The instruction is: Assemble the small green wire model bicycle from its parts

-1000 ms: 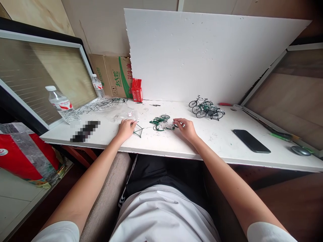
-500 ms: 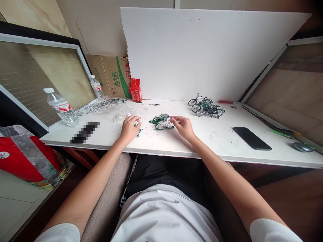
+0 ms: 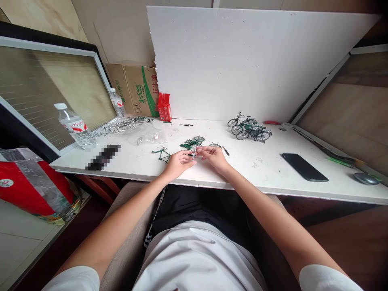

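My hands meet near the front middle of the table. A small silvery bicycle part point(image 3: 194, 154) shows between their fingertips; its exact shape is too small to tell. My right hand point(image 3: 214, 158) pinches it from the right, and my left hand point(image 3: 181, 163) has its fingers closed about its lower end. Just left of my left hand lies a green miniature bicycle frame point(image 3: 163, 154). Beyond my fingers are several green parts point(image 3: 188, 144) and a small spoked wheel point(image 3: 199, 139). Another wheel point(image 3: 215, 145) lies behind my right hand, partly hidden.
Assembled miniature bicycles point(image 3: 249, 128) stand at the back right. A black phone point(image 3: 304, 167) and a mouse point(image 3: 365, 178) lie to the right. Plastic bottles point(image 3: 75, 126), a clear bag point(image 3: 154, 137), dark sprue frames point(image 3: 127, 124) and a red box point(image 3: 164, 107) are on the left.
My left hand has moved right, away from the green frame, which is now left on the table. My right hand has shifted slightly left, and both hands now meet at the silvery part.
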Motion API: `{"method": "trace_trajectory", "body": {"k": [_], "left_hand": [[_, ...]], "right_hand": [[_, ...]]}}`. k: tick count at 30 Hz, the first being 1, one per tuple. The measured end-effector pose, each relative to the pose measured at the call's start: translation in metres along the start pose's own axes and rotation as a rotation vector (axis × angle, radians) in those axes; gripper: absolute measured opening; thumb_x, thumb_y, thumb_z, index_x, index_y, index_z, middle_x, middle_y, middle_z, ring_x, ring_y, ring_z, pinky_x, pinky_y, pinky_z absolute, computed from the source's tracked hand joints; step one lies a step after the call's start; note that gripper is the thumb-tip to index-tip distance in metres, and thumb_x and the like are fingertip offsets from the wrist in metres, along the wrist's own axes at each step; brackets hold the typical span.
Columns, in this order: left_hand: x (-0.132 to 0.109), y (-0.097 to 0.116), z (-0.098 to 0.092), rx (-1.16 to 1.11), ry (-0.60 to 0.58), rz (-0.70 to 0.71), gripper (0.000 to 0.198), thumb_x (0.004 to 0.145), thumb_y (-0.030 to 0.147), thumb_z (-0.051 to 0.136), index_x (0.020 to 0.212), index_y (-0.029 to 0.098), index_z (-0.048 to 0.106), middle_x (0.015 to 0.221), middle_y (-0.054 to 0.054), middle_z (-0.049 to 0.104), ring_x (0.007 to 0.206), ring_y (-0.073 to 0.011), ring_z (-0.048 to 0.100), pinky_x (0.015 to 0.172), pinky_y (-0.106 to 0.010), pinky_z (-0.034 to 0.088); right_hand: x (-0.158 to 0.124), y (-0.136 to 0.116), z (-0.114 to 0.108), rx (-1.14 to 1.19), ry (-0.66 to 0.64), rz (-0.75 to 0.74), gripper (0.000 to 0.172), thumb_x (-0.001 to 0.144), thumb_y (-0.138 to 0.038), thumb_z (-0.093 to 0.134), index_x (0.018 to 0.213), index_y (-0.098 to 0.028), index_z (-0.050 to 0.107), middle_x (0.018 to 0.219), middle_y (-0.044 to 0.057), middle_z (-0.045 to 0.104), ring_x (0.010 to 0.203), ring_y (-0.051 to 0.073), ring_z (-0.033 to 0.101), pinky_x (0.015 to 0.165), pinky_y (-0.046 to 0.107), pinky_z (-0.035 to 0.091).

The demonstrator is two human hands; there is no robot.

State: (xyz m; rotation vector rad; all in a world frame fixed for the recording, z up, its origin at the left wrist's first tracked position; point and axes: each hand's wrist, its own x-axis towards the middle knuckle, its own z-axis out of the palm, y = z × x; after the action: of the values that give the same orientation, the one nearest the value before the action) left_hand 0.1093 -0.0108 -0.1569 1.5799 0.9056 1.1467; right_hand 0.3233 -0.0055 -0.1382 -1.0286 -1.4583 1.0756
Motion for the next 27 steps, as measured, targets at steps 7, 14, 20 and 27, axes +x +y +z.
{"method": "trace_trajectory", "body": {"k": [7, 14, 20, 27], "left_hand": [[0.008, -0.006, -0.005, -0.091, 0.110, -0.041, 0.047, 0.078, 0.048, 0.091, 0.106, 0.013, 0.077, 0.097, -0.014, 0.082, 0.084, -0.0235, 0.078, 0.086, -0.041, 0.064], [0.006, -0.005, -0.004, -0.039, 0.086, -0.036, 0.041, 0.078, 0.045, 0.090, 0.101, 0.013, 0.079, 0.092, -0.012, 0.081, 0.079, -0.0214, 0.075, 0.080, -0.038, 0.064], [0.007, -0.005, -0.003, -0.021, 0.010, -0.043, 0.038, 0.079, 0.044, 0.091, 0.099, 0.015, 0.079, 0.095, -0.012, 0.081, 0.078, -0.0212, 0.076, 0.080, -0.039, 0.065], [0.006, -0.002, -0.003, 0.047, -0.021, -0.021, 0.033, 0.082, 0.042, 0.088, 0.099, 0.015, 0.080, 0.090, -0.011, 0.080, 0.076, -0.0213, 0.075, 0.077, -0.037, 0.063]], "right_hand": [[0.001, 0.003, 0.002, -0.097, 0.052, -0.051, 0.041, 0.088, -0.060, 0.077, 0.101, -0.021, 0.076, 0.103, 0.011, 0.083, 0.100, 0.030, 0.080, 0.073, 0.036, 0.062], [0.009, 0.015, -0.017, -0.517, 0.389, -0.270, 0.025, 0.101, -0.033, 0.054, 0.117, -0.021, 0.067, 0.108, 0.013, 0.079, 0.105, 0.030, 0.072, 0.098, 0.049, 0.056], [0.009, 0.021, -0.027, -0.963, 0.238, -0.322, 0.034, 0.097, -0.019, 0.054, 0.127, -0.021, 0.070, 0.127, 0.017, 0.075, 0.130, 0.042, 0.055, 0.103, 0.060, 0.049], [0.006, 0.034, -0.021, -1.086, 0.005, -0.321, 0.046, 0.100, -0.030, 0.059, 0.144, -0.018, 0.066, 0.153, 0.018, 0.062, 0.152, 0.047, 0.040, 0.122, 0.065, 0.038]]}}
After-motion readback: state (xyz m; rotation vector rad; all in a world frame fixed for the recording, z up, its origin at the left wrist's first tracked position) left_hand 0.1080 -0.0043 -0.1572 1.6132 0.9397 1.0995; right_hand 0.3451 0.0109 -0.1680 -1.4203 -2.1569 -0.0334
